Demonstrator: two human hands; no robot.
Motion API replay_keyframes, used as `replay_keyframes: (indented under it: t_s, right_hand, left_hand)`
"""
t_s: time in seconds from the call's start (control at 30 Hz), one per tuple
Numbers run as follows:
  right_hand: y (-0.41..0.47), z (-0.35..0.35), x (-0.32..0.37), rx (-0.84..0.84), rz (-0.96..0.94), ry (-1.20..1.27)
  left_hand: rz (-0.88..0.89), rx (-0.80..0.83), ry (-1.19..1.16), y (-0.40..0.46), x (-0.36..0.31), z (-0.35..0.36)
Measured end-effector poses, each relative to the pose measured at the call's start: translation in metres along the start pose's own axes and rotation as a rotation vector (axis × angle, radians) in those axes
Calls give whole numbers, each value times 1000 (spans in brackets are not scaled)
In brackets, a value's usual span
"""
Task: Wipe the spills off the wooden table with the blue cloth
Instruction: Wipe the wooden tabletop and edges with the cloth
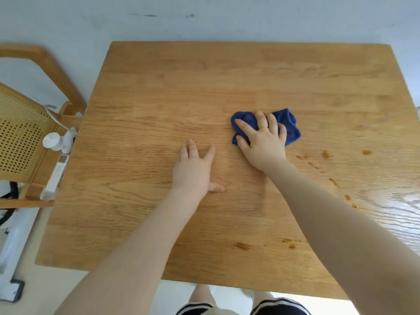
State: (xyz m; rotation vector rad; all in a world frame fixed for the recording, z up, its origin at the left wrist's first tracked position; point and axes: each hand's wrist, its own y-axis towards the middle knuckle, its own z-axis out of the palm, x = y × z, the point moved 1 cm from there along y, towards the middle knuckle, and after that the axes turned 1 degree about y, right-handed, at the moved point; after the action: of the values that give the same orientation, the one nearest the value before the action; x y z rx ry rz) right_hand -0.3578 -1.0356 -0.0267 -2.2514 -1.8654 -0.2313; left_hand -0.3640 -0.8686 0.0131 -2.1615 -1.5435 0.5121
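The wooden table (159, 92) fills most of the view. A crumpled blue cloth (289, 127) lies right of its middle, and my right hand (261, 139) presses down on it with fingers spread, a gold ring on one finger. My left hand (195, 169) rests flat on the bare wood to the left of the cloth, fingers apart, holding nothing. Brown spill drops (326, 154) dot the wood to the right of my right hand and trail down toward the right edge. More brown spill marks (243, 246) sit near the front edge, between my forearms.
A wooden chair (22, 133) with a cane back stands against the table's left edge, with a white device (54, 142) and a white power strip (55, 176) on its seat. A pale wall runs behind the table. My legs show below the front edge.
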Motion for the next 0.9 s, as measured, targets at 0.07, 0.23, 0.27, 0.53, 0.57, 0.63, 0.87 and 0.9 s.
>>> replay_keyframes:
  t_s: [0.07,0.23,0.27,0.53,0.57,0.63,0.87,0.9]
  right_hand:
    - [-26,-1,-7,-45,-78,-39]
    - [-83,-8,-25,-28,-133,-30]
    - [-79,-9,-27,-20,-139,-25]
    - [11,-15,-40,-58,-67,-18]
    - [9,-13,-40,-59,-74,-43]
    - [-13,-11,-41,-75,-83,-55]
    - [-83,-12,-54,-26,-248,-34]
    - [-72,-12,-58,-40,-238,-22]
  left_hand:
    - [-6,13,-17,-1,-1,-1]
    - [-22,31,-43,-1,-3,-5]
    - [-23,34,-46,-1,-3,-5]
    - [-67,48,-34,-2,-7,-3]
    - [-67,45,-25,-2,-7,-3]
    - [-71,46,-6,-5,-7,-4]
    - [-38,-18,-9,-12,-31,-9]
    - [-5,-22,-16,-13,-37,-9]
